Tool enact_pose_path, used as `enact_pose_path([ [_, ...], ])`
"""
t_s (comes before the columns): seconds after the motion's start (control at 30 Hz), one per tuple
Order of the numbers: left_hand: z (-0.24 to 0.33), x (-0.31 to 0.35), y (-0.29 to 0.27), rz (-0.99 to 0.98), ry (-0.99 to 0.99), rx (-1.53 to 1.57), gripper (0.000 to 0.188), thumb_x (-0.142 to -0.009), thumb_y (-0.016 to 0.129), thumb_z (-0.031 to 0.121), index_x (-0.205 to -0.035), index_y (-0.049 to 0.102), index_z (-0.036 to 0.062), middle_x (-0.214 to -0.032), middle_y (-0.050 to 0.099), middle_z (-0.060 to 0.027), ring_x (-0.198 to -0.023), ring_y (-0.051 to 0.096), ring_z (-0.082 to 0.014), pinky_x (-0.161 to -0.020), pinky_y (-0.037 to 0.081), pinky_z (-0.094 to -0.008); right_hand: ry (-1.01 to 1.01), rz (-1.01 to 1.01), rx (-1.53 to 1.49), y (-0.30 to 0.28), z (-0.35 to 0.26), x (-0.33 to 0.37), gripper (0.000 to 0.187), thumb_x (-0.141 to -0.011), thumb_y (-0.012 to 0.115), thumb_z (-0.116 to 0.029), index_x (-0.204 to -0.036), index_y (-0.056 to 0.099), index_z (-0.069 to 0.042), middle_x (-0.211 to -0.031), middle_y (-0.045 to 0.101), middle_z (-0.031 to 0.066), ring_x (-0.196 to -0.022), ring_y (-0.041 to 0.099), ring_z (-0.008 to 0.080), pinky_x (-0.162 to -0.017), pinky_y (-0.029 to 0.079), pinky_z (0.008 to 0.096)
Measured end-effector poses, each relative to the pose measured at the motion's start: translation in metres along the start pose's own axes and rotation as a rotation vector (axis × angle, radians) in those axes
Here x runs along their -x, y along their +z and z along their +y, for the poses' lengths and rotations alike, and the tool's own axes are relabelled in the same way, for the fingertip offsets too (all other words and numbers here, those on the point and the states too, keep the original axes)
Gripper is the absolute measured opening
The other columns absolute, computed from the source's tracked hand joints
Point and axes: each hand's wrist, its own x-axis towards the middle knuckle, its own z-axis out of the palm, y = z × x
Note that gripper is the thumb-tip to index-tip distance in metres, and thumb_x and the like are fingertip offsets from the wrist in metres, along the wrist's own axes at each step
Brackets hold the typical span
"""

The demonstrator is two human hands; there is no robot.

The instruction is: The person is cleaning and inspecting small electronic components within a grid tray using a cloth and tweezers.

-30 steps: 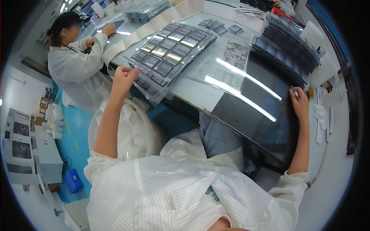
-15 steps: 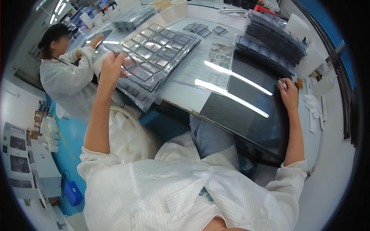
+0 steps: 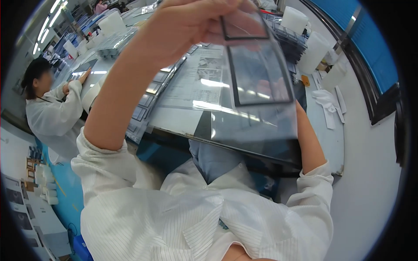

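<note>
My left hand (image 3: 198, 21) is raised close to the camera, its fingers closed on the top of a clear plastic film strip (image 3: 254, 124). Rectangular panels with black borders show in the strip, one above the other. Behind the film is my right hand (image 3: 269, 89), blurred, so its fingers and anything in them cannot be made out. Partly covered by my left forearm, a pile of clear sheets with black-framed panels (image 3: 150, 89) lies at the table's left. Below the film is a dark mat (image 3: 202, 126) on the glossy tabletop.
Dark stacked trays (image 3: 289, 45) stand at the back right, beside white cylindrical containers (image 3: 316, 50). A white glove (image 3: 325, 102) lies on the right-hand ledge near a small orange object (image 3: 305, 80). At the left, a co-worker (image 3: 54, 102) in white works at the table.
My left hand has come from the sheet pile up and rightward, lifting the film strip. My right hand has shifted left behind it, and the whole view has turned slightly.
</note>
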Motion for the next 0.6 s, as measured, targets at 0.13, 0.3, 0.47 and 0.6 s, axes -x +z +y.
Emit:
enact_pose_path([
  [0.13,-0.013,-0.004,0.023,-0.182,-0.134,0.300,0.032,-0.105,0.045,0.019,-0.122,0.058,-0.0050,-0.105,0.070,-0.0208,-0.092,0.071,-0.0265,-0.081,0.059,-0.0337,0.014,-0.217,-0.343,-0.014,0.006,0.000,0.103,-0.080,0.038,-0.083,-0.137,0.048,0.003,-0.109,0.067,0.0054,-0.050,0.026,-0.0031,-0.043,0.024,0.0118],
  [0.3,-0.028,0.021,0.003,0.056,-0.174,-0.176,0.036,-0.102,0.050,0.025,-0.119,0.056,-0.0069,-0.085,0.071,-0.0177,-0.063,0.070,-0.0197,-0.056,0.057,-0.0269,-0.320,0.084,-0.210,-0.042,-0.009,0.020,0.058,-0.096,0.051,-0.056,-0.116,0.064,-0.004,-0.078,0.058,-0.0071,-0.049,0.031,-0.0021,-0.042,0.025,0.0146],
  [0.47,-0.081,0.079,-0.019,0.377,-0.508,-0.267,0.037,-0.099,0.055,0.028,-0.113,0.057,-0.0064,-0.081,0.072,-0.0146,-0.058,0.069,-0.0182,-0.051,0.054,-0.0237,-0.168,0.245,0.176,-0.011,-0.047,0.078,0.031,-0.097,0.061,-0.038,-0.090,0.066,-0.008,-0.069,0.057,-0.0066,-0.049,0.049,0.0001,-0.040,0.029,0.0170],
  [0.6,-0.131,0.116,-0.018,0.352,-0.699,-0.176,0.032,-0.098,0.058,0.026,-0.106,0.058,-0.0053,-0.076,0.071,-0.0140,-0.056,0.068,-0.0162,-0.048,0.053,-0.0212,0.062,0.342,0.287,0.004,-0.028,0.121,0.036,-0.096,0.063,-0.038,-0.079,0.064,-0.006,-0.061,0.053,-0.0050,-0.052,0.055,0.0031,-0.040,0.029,0.0184],
])
